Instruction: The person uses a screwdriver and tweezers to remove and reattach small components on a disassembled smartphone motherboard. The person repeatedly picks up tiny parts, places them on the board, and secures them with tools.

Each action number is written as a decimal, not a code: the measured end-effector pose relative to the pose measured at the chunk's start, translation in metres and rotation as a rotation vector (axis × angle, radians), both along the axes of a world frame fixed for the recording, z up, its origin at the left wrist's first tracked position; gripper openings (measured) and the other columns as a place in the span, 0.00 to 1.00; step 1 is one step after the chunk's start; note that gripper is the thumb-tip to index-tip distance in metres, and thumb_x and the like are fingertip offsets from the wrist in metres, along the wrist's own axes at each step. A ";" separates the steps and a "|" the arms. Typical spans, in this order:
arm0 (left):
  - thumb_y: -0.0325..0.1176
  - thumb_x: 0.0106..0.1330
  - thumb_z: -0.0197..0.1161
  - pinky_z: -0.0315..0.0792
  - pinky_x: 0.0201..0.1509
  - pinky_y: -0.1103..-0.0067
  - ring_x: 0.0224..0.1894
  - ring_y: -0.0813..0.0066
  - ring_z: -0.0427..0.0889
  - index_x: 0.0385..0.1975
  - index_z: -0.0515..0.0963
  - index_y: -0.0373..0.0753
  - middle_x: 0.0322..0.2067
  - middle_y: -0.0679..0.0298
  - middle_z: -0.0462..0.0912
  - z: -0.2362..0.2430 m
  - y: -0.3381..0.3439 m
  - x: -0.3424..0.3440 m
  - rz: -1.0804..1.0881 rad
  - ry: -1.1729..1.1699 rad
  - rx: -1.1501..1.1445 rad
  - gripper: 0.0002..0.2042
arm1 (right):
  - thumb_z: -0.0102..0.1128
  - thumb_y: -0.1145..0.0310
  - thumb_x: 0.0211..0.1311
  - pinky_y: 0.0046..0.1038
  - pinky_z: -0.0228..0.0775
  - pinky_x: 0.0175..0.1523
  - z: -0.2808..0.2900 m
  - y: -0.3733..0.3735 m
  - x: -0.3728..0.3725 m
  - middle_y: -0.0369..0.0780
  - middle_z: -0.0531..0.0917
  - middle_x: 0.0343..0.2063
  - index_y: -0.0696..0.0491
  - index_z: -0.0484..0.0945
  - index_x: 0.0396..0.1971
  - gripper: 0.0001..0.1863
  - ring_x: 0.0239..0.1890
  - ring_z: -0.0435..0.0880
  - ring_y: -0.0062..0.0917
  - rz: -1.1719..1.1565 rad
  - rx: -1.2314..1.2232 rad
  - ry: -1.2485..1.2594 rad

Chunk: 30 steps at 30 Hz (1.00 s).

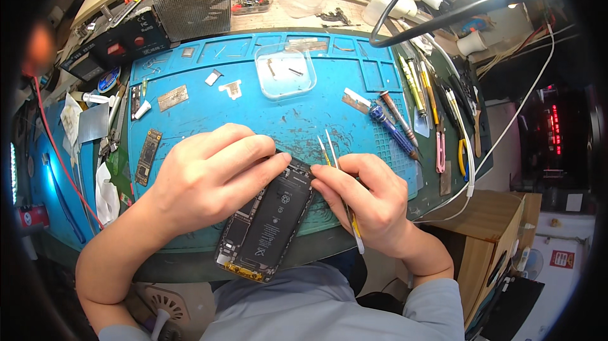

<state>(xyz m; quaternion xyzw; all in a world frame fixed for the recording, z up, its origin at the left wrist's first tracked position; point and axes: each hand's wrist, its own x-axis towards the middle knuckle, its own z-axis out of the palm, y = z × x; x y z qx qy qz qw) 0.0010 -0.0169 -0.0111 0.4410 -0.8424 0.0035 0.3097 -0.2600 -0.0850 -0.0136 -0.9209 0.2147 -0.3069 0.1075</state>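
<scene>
An opened smartphone [278, 214] lies tilted over the near edge of the blue mat, its black battery and inner parts facing up. My left hand [212, 176] is closed on its upper left part, fingertips at the top edge. At the top right corner, the thumb and a finger of my right hand [373, 195] pinch the phone's edge. That same hand also keeps a pair of tweezers [356, 233] tucked in it, tips pointing away from me and apart. Left of my left hand lies a narrow logic board [148, 157]. My left hand hides the phone's upper left side.
A clear plastic box [259, 78] with small parts stands on the blue repair mat [209, 113]. Screwdrivers [392, 130] and other tools lie along the right. A black control unit [114, 49] stands back left. A black bent arm [437, 21] crosses the back right.
</scene>
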 end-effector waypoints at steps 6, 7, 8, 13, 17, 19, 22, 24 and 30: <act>0.27 0.50 0.78 0.81 0.36 0.71 0.37 0.63 0.86 0.41 0.87 0.37 0.38 0.63 0.85 -0.005 -0.007 -0.006 0.025 0.059 0.007 0.16 | 0.80 0.73 0.55 0.30 0.75 0.30 -0.001 -0.001 -0.001 0.37 0.81 0.33 0.56 0.88 0.42 0.14 0.29 0.83 0.29 0.000 0.007 -0.005; 0.27 0.50 0.79 0.81 0.35 0.71 0.37 0.63 0.85 0.40 0.86 0.38 0.38 0.63 0.84 -0.005 -0.008 -0.007 0.035 0.068 0.014 0.15 | 0.80 0.73 0.56 0.30 0.75 0.30 -0.001 -0.001 -0.001 0.38 0.81 0.33 0.56 0.88 0.42 0.14 0.29 0.83 0.29 0.000 0.008 -0.005; 0.27 0.51 0.78 0.80 0.35 0.70 0.36 0.63 0.85 0.39 0.86 0.38 0.37 0.64 0.84 -0.005 -0.009 -0.008 0.037 0.074 0.020 0.14 | 0.80 0.73 0.56 0.30 0.75 0.30 -0.001 -0.001 -0.001 0.38 0.81 0.33 0.56 0.88 0.42 0.14 0.29 0.83 0.29 0.001 0.009 -0.007; 0.26 0.52 0.78 0.78 0.34 0.71 0.35 0.64 0.84 0.36 0.85 0.39 0.35 0.65 0.83 -0.003 -0.011 -0.013 0.053 0.080 0.022 0.12 | 0.80 0.72 0.56 0.30 0.75 0.31 0.000 0.000 0.000 0.38 0.81 0.33 0.56 0.88 0.42 0.14 0.29 0.83 0.30 -0.013 0.018 -0.008; 0.26 0.52 0.78 0.78 0.34 0.71 0.35 0.65 0.84 0.35 0.84 0.39 0.35 0.65 0.83 -0.003 -0.013 -0.015 0.053 0.067 0.017 0.12 | 0.80 0.72 0.57 0.31 0.77 0.31 0.003 0.001 -0.002 0.39 0.83 0.33 0.57 0.87 0.43 0.15 0.29 0.84 0.30 -0.004 0.044 -0.002; 0.26 0.52 0.78 0.78 0.34 0.71 0.35 0.65 0.84 0.35 0.84 0.39 0.35 0.65 0.83 -0.004 -0.013 -0.015 0.054 0.061 0.011 0.12 | 0.80 0.73 0.58 0.30 0.79 0.32 0.005 0.004 -0.005 0.40 0.86 0.35 0.58 0.87 0.45 0.16 0.30 0.86 0.31 0.005 0.093 -0.083; 0.26 0.51 0.78 0.78 0.34 0.71 0.34 0.65 0.84 0.35 0.84 0.39 0.35 0.66 0.83 -0.004 -0.012 -0.013 0.045 0.046 0.008 0.12 | 0.81 0.73 0.59 0.29 0.82 0.34 0.002 0.008 -0.013 0.43 0.90 0.36 0.60 0.86 0.49 0.19 0.31 0.90 0.33 0.118 0.228 -0.180; 0.26 0.51 0.78 0.78 0.33 0.71 0.34 0.65 0.84 0.35 0.84 0.39 0.35 0.65 0.83 -0.004 -0.012 -0.014 0.043 0.055 0.010 0.12 | 0.81 0.73 0.59 0.28 0.85 0.36 0.000 0.009 -0.018 0.45 0.91 0.37 0.60 0.87 0.49 0.19 0.33 0.93 0.35 0.187 0.270 -0.203; 0.25 0.51 0.78 0.78 0.34 0.72 0.34 0.66 0.84 0.34 0.84 0.39 0.35 0.65 0.83 -0.004 -0.011 -0.014 0.055 0.059 0.018 0.12 | 0.80 0.73 0.59 0.30 0.85 0.36 0.011 0.007 -0.018 0.43 0.91 0.34 0.60 0.89 0.43 0.14 0.33 0.92 0.33 0.158 0.321 -0.113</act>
